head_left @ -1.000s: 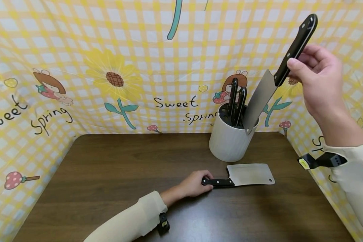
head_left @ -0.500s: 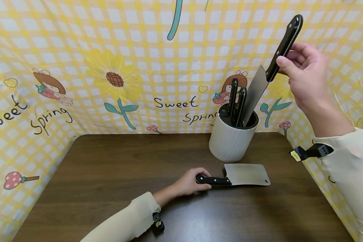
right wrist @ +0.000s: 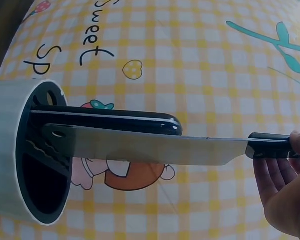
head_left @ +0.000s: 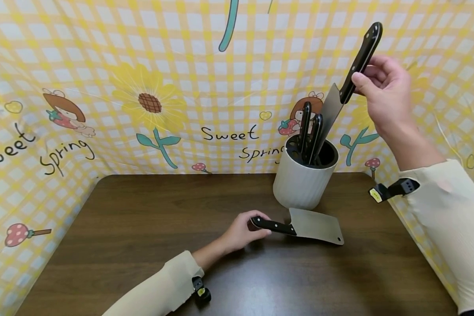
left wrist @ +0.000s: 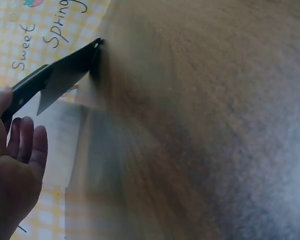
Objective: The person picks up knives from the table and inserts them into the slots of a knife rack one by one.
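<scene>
In the head view my right hand [head_left: 389,94] pinches the black riveted handle of a large kitchen knife [head_left: 331,109]. The knife slants down left, its blade end at the mouth of a white ribbed knife block [head_left: 302,188]. Seen from the right wrist, the blade [right wrist: 165,148], with a hole near its end, lies alongside a black handle [right wrist: 110,122] standing in the block. My left hand [head_left: 242,230] grips the handle of a cleaver [head_left: 317,226]. Its handle end is tilted up, and the far blade corner is close over the table. The left wrist view shows the cleaver [left wrist: 67,75] nearly edge-on.
Black-handled knives [head_left: 305,127] stand in the block's left part; slots show inside its dark mouth. The block stands near the back right of the brown wooden table [head_left: 162,210]. A yellow checked cloth [head_left: 221,87] rises behind and along both sides.
My right hand has moved left with the knife, bringing its blade end to the block's mouth. My left hand has drawn the cleaver slightly left and raised its handle off the table.
</scene>
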Demonstrator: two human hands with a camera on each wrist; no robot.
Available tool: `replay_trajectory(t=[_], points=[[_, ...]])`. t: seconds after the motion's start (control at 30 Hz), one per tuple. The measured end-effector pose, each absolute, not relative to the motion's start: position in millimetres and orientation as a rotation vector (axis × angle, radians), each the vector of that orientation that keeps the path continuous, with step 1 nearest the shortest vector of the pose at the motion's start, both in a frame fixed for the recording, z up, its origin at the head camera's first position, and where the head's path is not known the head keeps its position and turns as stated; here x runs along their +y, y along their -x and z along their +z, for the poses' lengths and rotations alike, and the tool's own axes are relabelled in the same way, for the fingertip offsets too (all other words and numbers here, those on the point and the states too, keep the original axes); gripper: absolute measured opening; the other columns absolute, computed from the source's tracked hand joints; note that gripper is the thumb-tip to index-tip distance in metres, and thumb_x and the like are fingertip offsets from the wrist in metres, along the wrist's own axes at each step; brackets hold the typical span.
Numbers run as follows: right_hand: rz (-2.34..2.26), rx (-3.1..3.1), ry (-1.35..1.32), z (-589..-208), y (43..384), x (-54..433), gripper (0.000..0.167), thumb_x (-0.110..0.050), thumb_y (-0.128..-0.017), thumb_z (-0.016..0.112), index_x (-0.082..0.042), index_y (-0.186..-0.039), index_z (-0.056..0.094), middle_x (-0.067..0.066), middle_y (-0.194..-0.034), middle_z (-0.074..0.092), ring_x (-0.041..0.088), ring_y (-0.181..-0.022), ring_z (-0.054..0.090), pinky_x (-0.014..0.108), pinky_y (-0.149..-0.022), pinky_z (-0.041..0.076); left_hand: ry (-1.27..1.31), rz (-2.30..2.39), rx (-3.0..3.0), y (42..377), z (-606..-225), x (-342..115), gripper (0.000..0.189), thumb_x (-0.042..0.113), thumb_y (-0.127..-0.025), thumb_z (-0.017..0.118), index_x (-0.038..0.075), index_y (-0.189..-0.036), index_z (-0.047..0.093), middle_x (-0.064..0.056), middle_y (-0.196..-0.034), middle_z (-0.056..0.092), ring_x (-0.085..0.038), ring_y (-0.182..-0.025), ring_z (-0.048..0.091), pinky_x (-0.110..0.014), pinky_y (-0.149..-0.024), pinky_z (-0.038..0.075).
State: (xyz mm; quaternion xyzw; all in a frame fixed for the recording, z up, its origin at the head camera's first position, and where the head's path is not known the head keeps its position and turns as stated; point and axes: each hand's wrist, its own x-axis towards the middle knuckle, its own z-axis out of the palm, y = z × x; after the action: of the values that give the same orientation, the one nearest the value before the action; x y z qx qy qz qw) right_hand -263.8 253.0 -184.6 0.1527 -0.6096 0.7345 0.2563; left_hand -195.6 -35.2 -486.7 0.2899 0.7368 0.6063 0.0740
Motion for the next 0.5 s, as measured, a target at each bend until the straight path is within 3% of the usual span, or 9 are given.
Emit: replay_trajectory(t=[0.17, 0.5], points=[[1.968, -1.676, -0.421, -187.3, 269.2, 253.8, 0.022, 0.013, -0.089, 0.068, -0.001, -0.106, 0.068, 0.009, -0.090, 0.070, 0.016, -0.078, 0.069, 0.020, -0.072, 0.058, -0.887, 1.928, 2.129, 194.6, -478.2, -34.1, 0.025, -0.002, -0.087, 0.078, -0.002, -0.111, 0.069, -0.014, -0.101, 0.071, -0.006, -0.082, 0.063, -0.021, -0.072, 0.054], [1.939, -1.758, -0.424, -198.3, 277.6, 256.7, 0.022, 0.010, -0.091, 0.067, -0.003, -0.109, 0.068, 0.006, -0.090, 0.070, 0.013, -0.080, 0.069, 0.019, -0.073, 0.057, -0.853, 2.188, 1.998, 196.5, -460.0, -35.1, 0.024, -0.008, -0.088, 0.074, -0.010, -0.110, 0.067, -0.015, -0.101, 0.072, -0.009, -0.089, 0.069, -0.027, -0.083, 0.059]])
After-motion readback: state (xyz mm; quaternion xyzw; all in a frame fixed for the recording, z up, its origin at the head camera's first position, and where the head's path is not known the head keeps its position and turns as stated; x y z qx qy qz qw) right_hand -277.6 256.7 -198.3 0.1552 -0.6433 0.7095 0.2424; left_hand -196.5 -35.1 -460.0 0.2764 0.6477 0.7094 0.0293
